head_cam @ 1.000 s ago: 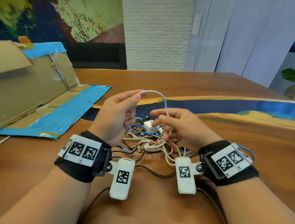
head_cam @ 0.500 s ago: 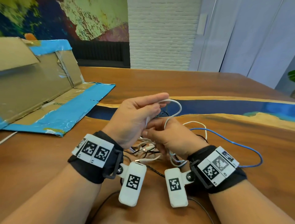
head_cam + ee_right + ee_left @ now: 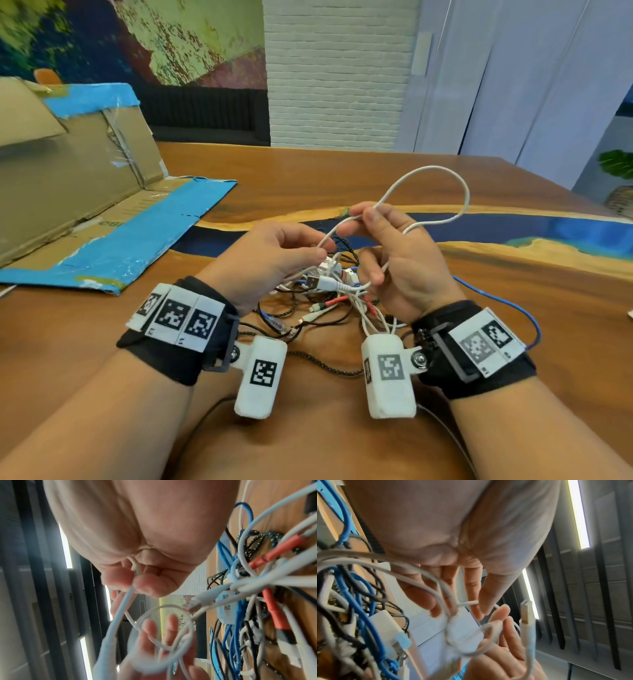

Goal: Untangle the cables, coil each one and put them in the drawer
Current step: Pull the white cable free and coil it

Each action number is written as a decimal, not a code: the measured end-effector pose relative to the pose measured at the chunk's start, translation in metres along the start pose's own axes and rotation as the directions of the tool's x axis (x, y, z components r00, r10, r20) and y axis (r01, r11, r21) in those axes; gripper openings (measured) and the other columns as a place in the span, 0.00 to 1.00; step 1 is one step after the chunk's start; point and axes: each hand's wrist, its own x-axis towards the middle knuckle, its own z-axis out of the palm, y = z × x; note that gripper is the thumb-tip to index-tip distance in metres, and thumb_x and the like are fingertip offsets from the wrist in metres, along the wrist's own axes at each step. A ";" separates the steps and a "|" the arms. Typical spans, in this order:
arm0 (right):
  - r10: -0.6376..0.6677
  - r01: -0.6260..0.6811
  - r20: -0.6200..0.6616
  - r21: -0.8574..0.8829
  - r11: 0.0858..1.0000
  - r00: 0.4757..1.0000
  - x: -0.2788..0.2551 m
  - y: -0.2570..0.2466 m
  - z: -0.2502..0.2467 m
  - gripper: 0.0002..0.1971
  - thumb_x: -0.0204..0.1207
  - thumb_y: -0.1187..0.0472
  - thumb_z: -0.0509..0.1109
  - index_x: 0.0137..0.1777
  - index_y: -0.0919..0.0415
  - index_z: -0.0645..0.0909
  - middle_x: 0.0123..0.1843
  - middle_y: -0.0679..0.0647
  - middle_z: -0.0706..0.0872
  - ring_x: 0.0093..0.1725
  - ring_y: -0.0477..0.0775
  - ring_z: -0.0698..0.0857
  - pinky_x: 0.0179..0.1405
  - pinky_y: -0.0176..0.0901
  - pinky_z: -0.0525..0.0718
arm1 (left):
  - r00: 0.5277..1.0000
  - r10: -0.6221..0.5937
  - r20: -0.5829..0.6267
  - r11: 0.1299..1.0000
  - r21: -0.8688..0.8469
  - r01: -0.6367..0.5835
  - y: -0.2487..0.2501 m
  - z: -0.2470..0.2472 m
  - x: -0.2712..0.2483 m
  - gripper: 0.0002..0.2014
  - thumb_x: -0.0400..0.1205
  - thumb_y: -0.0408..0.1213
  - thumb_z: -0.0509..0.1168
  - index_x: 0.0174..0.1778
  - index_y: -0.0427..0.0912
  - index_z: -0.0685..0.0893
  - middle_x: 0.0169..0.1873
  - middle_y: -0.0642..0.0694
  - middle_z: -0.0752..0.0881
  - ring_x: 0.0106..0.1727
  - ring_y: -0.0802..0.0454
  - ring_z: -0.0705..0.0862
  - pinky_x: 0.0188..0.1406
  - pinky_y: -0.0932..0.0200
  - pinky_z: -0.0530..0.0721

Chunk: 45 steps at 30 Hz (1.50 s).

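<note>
A tangle of cables [image 3: 325,305], white, blue, black and red, lies on the wooden table [image 3: 308,178] between my wrists. A white cable [image 3: 459,185] rises out of it in a wide loop above my right hand. My right hand [image 3: 356,219] pinches this cable between thumb and forefinger, its lower fingers curled over another strand. My left hand [image 3: 320,248] pinches the same cable just below and to the left. The cable's USB plug [image 3: 311,282] hangs under my hands. The left wrist view shows my fingers [image 3: 481,605] on the white cable [image 3: 467,603], the plug [image 3: 526,609] beside them.
An open cardboard box [image 3: 68,178] with blue tape lies on its side at the left, its flap [image 3: 137,240] flat on the table. A thin blue cable [image 3: 503,305] trails right past my right wrist. A white adapter [image 3: 385,626] sits in the tangle.
My hands have drawn apart. The right hand rose and moved away from me with the white cable, so the loop above it is much larger. The left hand dropped lower.
</note>
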 end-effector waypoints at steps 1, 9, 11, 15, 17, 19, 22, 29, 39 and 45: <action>0.008 -0.007 -0.020 0.020 1.000 1.000 0.001 0.000 0.000 0.10 0.89 0.60 0.62 0.53 0.59 0.85 0.46 0.57 0.92 0.15 0.48 0.70 0.16 0.34 0.71 | 1.000 -0.013 -0.001 0.999 0.042 0.013 -0.002 0.000 0.000 0.04 0.82 0.35 0.74 0.47 0.41 0.93 0.50 0.40 0.92 0.48 0.45 0.87 0.51 0.51 0.86; 0.032 -0.077 -0.355 -0.112 0.991 0.934 0.013 -0.001 -0.025 0.18 0.86 0.62 0.69 0.74 0.52 0.76 0.46 0.53 0.90 0.25 0.49 0.72 0.24 0.42 0.70 | 0.945 0.035 -0.324 0.960 -0.253 -0.122 -0.002 -0.009 0.007 0.06 0.83 0.27 0.70 0.46 0.38 0.92 0.35 0.45 0.90 0.35 0.53 0.85 0.34 0.63 0.86; 0.016 -0.043 -0.373 -0.062 0.997 0.927 0.013 -0.004 -0.025 0.24 0.85 0.63 0.70 0.78 0.49 0.71 0.60 0.56 0.90 0.40 0.52 0.86 0.38 0.48 0.85 | 0.933 0.058 -0.354 0.938 -0.301 -0.173 0.000 -0.011 0.008 0.06 0.82 0.24 0.69 0.46 0.38 0.91 0.35 0.46 0.90 0.38 0.52 0.85 0.39 0.63 0.86; -0.056 0.000 -0.324 -0.172 0.985 0.945 0.012 -0.004 -0.019 0.19 0.88 0.64 0.66 0.75 0.46 0.80 0.66 0.45 0.83 0.69 0.45 0.82 0.68 0.47 0.80 | 0.938 0.060 -0.341 0.932 -0.318 -0.175 0.003 -0.008 0.006 0.10 0.81 0.22 0.69 0.47 0.39 0.92 0.40 0.45 0.91 0.45 0.48 0.84 0.48 0.60 0.86; -0.143 0.044 -0.303 -0.313 0.949 0.942 0.010 -0.002 -0.014 0.16 0.87 0.65 0.67 0.67 0.47 0.86 0.67 0.44 0.86 0.65 0.34 0.82 0.64 0.34 0.76 | 0.943 0.036 -0.331 0.929 -0.337 -0.153 0.003 -0.006 0.005 0.11 0.83 0.22 0.67 0.49 0.39 0.93 0.45 0.43 0.93 0.49 0.48 0.85 0.50 0.60 0.87; -0.178 0.083 -0.241 -0.358 0.930 0.954 0.009 0.001 -0.010 0.14 0.85 0.67 0.69 0.63 0.50 0.88 0.63 0.47 0.91 0.62 0.39 0.88 0.62 0.36 0.82 | 0.950 0.023 -0.311 0.936 -0.328 -0.130 0.003 -0.003 0.005 0.12 0.83 0.21 0.66 0.53 0.38 0.93 0.49 0.40 0.94 0.52 0.47 0.87 0.50 0.60 0.87; -0.086 0.047 -0.091 -0.371 0.928 0.992 0.006 0.007 -0.001 0.12 0.85 0.65 0.69 0.63 0.52 0.88 0.60 0.50 0.92 0.52 0.53 0.89 0.52 0.48 0.87 | 0.971 0.052 -0.233 0.945 -0.303 -0.123 0.000 0.002 0.004 0.14 0.82 0.19 0.67 0.58 0.36 0.91 0.53 0.37 0.93 0.55 0.44 0.88 0.59 0.51 0.87; 0.025 -0.013 0.036 -0.286 0.958 0.999 0.003 0.009 0.003 0.03 0.84 0.67 0.69 0.48 0.62 0.83 0.41 0.56 0.91 0.32 0.55 0.83 0.33 0.42 0.84 | 0.976 0.066 -0.208 0.922 -0.362 -0.139 0.003 0.003 0.001 0.12 0.79 0.18 0.69 0.54 0.34 0.90 0.45 0.37 0.90 0.47 0.45 0.88 0.50 0.54 0.89; 0.062 -0.058 0.021 -0.137 0.989 0.998 0.005 0.006 -0.002 0.13 0.85 0.77 0.61 0.60 0.68 0.86 0.39 0.58 0.86 0.28 0.50 0.76 0.28 0.40 0.79 | 0.997 -0.047 -0.055 0.999 -0.002 0.047 0.000 -0.007 0.001 0.06 0.83 0.37 0.72 0.43 0.44 0.95 0.29 0.39 0.81 0.30 0.46 0.70 0.32 0.54 0.69; 0.045 -0.034 0.058 -0.166 0.986 0.997 0.002 0.007 -0.001 0.16 0.71 0.79 0.61 0.32 0.60 0.83 0.43 0.61 0.88 0.31 0.54 0.78 0.32 0.47 0.79 | 0.994 -0.081 -0.078 0.997 -0.006 0.081 0.005 -0.010 0.000 0.09 0.84 0.38 0.69 0.43 0.38 0.91 0.20 0.54 0.69 0.23 0.53 0.60 0.24 0.61 0.57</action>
